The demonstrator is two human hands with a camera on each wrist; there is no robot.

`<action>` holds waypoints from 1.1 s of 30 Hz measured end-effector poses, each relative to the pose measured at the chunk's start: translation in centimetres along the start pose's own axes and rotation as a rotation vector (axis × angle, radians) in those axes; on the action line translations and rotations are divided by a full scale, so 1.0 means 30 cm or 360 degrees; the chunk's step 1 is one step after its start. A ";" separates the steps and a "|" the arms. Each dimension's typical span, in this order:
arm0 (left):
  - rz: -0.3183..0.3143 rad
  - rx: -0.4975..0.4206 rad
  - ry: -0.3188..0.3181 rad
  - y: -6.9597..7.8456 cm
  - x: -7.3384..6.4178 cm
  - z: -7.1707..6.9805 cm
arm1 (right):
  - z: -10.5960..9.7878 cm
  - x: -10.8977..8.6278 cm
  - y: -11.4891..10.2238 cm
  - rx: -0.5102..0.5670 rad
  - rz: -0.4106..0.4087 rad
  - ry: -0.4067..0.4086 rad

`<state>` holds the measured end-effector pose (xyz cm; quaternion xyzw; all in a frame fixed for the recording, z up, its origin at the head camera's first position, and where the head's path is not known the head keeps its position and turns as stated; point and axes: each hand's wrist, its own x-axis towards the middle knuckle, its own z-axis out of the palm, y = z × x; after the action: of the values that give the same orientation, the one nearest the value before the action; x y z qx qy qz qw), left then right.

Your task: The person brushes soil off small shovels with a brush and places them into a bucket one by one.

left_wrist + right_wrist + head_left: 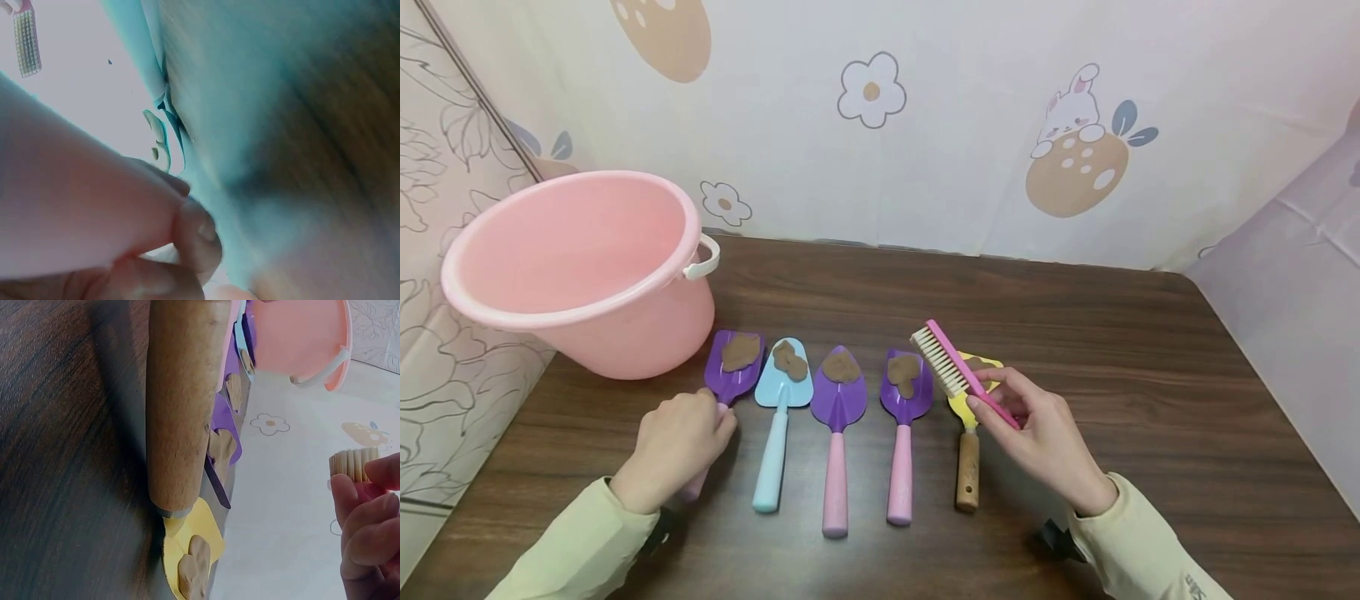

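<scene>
At the left end of a row of small garden trowels, my left hand grips the pink handle of a purple trowel whose blade carries a brown clay-like lump. In the left wrist view, the curled fingers hide most of that handle. My right hand pinches a pink brush with pale bristles, held above a yellow trowel with a wooden handle. The right wrist view shows that wooden handle up close, and the brush bristles between the fingers.
Between the hands lie a light blue trowel and two purple trowels with pink handles, each bearing a brown lump. A pink bucket with a white handle stands at the back left on the dark wooden table. Patterned curtains hang behind.
</scene>
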<state>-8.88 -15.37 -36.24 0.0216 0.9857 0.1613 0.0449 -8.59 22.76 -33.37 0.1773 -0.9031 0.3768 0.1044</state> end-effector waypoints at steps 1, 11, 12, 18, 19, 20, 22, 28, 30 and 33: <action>-0.0001 -0.0006 0.0025 0.001 0.001 -0.004 | 0.001 0.000 0.001 -0.0002 0.0000 0.0001; 0.0042 -0.0073 0.0199 0.038 0.025 -0.038 | 0.015 0.005 0.006 0.0024 -0.0022 0.0007; 0.0048 -0.0078 0.0208 0.045 0.028 -0.041 | 0.016 0.006 0.006 0.0025 -0.0028 0.0013; 0.0110 -0.0179 0.0265 0.093 0.046 -0.050 | 0.022 0.013 -0.003 0.0069 -0.0063 0.0036; 0.0120 -0.0206 0.0272 0.101 0.048 -0.050 | 0.023 0.015 -0.005 0.0083 -0.0069 0.0038; 0.0127 -0.0227 0.0280 0.109 0.051 -0.049 | 0.023 0.015 -0.007 0.0093 -0.0076 0.0041; 0.0141 -0.0273 0.0291 0.127 0.057 -0.048 | 0.022 0.017 -0.011 0.0101 -0.0085 0.0051; 0.0165 -0.0372 0.0248 0.183 0.070 -0.052 | 0.014 0.016 -0.026 0.0127 -0.0109 0.0091; 0.0168 -0.0363 0.0233 0.199 0.071 -0.055 | 0.014 0.015 -0.030 0.0135 -0.0114 0.0101; 0.0159 -0.0359 0.0192 0.222 0.071 -0.058 | 0.015 0.012 -0.037 0.0180 -0.0098 0.0105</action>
<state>-10.97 -9.48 -32.64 0.0555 0.9599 0.2741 -0.0204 -8.48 21.63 -32.85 0.1980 -0.8707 0.4294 0.1355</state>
